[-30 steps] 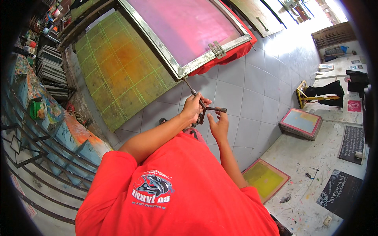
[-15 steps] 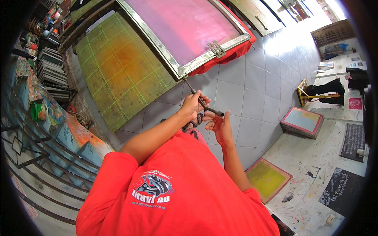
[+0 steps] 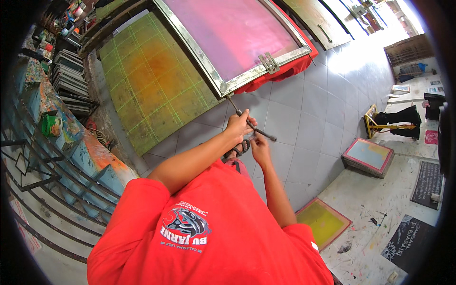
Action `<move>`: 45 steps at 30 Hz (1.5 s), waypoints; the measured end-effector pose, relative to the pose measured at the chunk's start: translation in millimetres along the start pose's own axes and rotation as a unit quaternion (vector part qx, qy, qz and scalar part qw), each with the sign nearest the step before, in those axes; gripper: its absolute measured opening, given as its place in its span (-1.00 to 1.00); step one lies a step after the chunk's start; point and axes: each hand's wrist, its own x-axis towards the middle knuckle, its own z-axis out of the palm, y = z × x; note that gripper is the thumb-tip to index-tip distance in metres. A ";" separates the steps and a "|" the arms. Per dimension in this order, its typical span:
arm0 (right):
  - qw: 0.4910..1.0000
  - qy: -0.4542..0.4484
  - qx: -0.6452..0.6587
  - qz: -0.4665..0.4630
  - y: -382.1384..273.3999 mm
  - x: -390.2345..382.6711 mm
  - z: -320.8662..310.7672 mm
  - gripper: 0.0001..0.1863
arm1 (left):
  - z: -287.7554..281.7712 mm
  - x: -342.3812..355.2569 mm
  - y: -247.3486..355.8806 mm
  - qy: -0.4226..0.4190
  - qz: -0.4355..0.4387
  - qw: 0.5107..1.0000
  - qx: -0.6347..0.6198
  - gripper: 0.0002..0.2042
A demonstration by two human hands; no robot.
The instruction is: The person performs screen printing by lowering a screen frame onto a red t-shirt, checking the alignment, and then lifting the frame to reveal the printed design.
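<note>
My right hand (image 3: 260,149) has curled in from spread, at the crank rod (image 3: 264,133), grip unclear; left hand (image 3: 240,124) wraps it. Rod runs to the screen frame (image 3: 251,76)'s near corner; unreleased, seating unclear.

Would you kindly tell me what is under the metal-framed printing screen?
Red fabric sticks out from under the metal-framed screen, and a dark metal rod runs to its near corner. Whatever supports the fabric is covered.

Metal frame (image 3: 194,47) blocking way ahead of left hand (image 3: 240,124); rod (image 3: 266,134) slanting across right hand's (image 3: 261,148) forward path; open room stretching rightward over floor tiles (image 3: 319,116).
</note>
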 end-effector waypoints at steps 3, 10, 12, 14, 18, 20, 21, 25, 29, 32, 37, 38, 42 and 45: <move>0.952 -0.203 0.164 0.159 -12.4 -16.2 8.9 -0.61 | -12.3 4.3 -1.3 -0.013 0.032 0.997 0.076 -0.73; 0.740 -0.171 0.641 0.115 -109.8 -29.4 -49.8 -0.35 | -38.7 14.2 -3.7 -0.056 -0.030 0.995 -0.081 -0.72; 0.864 -0.087 0.488 0.091 -85.0 -13.8 -57.3 -0.47 | -26.5 7.2 -3.2 -0.041 -0.026 0.994 -0.095 -0.72; 0.945 -0.022 0.323 0.039 -63.9 -9.5 -52.0 -0.58 | -23.3 6.1 -3.9 -0.026 -0.016 0.997 -0.074 -0.72; 0.987 0.076 0.130 -0.058 -59.7 -34.0 -26.6 -0.67 | -21.7 6.7 -13.3 -0.035 -0.009 0.998 -0.055 -0.73; 0.986 0.108 0.107 -0.071 -59.4 -42.5 -19.9 -0.65 | -17.6 3.4 -15.0 -0.044 -0.010 0.998 -0.033 -0.74; 0.986 0.112 0.111 -0.064 -53.6 -43.1 -20.5 -0.64 | -14.5 1.0 -15.1 -0.053 -0.013 0.998 -0.030 -0.76; 0.985 0.129 0.083 -0.075 -57.8 -40.4 -23.5 -0.61 | -8.3 -0.7 -11.5 -0.048 0.010 0.998 -0.031 -0.75; 0.983 0.133 0.080 -0.094 -61.2 -37.5 -20.5 -0.61 | -6.3 1.9 -4.7 -0.034 0.028 0.999 -0.023 -0.73; 0.981 0.139 0.093 -0.101 -62.8 -36.6 -18.5 -0.60 | -6.9 1.3 -4.2 -0.042 0.027 0.999 -0.017 -0.74; 0.981 0.145 0.071 -0.110 -64.2 -39.2 -17.8 -0.62 | -9.2 -1.9 -1.7 -0.045 0.022 0.999 -0.004 -0.74; 0.981 0.144 0.063 -0.116 -65.5 -40.3 -17.9 -0.62 | -9.4 -2.4 -1.5 -0.044 0.023 0.999 -0.003 -0.73; 0.977 0.136 -0.014 -0.163 -58.9 -43.9 -17.1 -0.59 | -13.0 -2.2 -1.4 -0.070 0.032 0.997 -0.006 -0.71; 0.966 0.153 -0.044 -0.204 -56.0 -47.2 -12.0 -0.61 | -14.1 0.3 -1.2 -0.085 0.039 0.996 -0.014 -0.70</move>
